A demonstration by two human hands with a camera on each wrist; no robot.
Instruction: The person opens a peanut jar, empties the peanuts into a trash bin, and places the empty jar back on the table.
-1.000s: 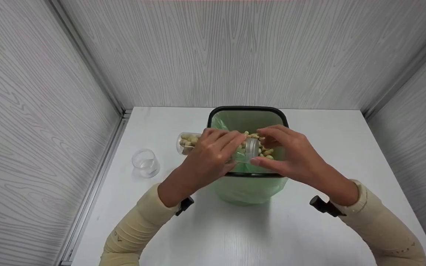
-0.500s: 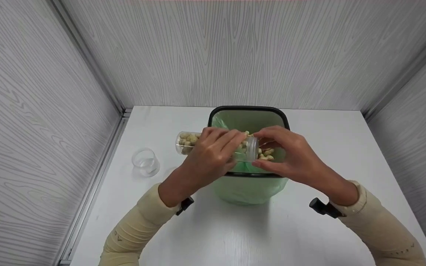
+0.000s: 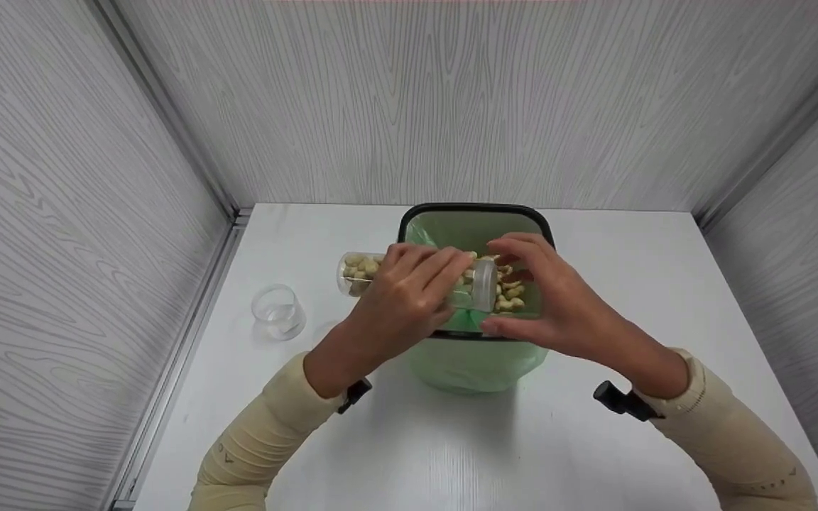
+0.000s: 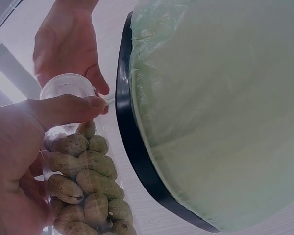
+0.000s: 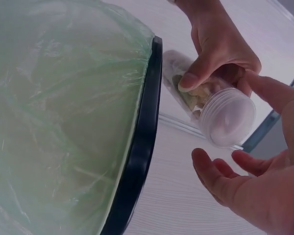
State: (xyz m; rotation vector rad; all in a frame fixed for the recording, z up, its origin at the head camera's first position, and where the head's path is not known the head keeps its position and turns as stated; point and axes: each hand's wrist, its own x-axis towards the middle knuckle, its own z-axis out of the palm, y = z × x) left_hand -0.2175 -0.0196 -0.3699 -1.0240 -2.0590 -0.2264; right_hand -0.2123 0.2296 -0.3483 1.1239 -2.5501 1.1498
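My left hand (image 3: 409,291) grips a clear plastic jar (image 3: 361,274) of unshelled peanuts (image 4: 83,183), held sideways over the bin. A translucent ridged screw lid (image 5: 229,120) covers the jar's right end. Spread around that lid is my right hand (image 3: 558,298), its fingers and thumb parted, with a gap between them and the lid. Below both hands stands a bin (image 3: 476,208) with a black rim and a pale green liner. More peanuts (image 3: 512,294) show inside the bin behind the jar. My left hand hides the jar's middle.
A small, round, clear cup-like container (image 3: 279,312) stands on the white table (image 3: 444,454), left of the bin. Grey wood-grain panels (image 3: 409,99) enclose the table at the back and both sides.
My right hand closed its fingertips on the lid half a second ago and now has spread off it. The left hand and jar stay nearly still.
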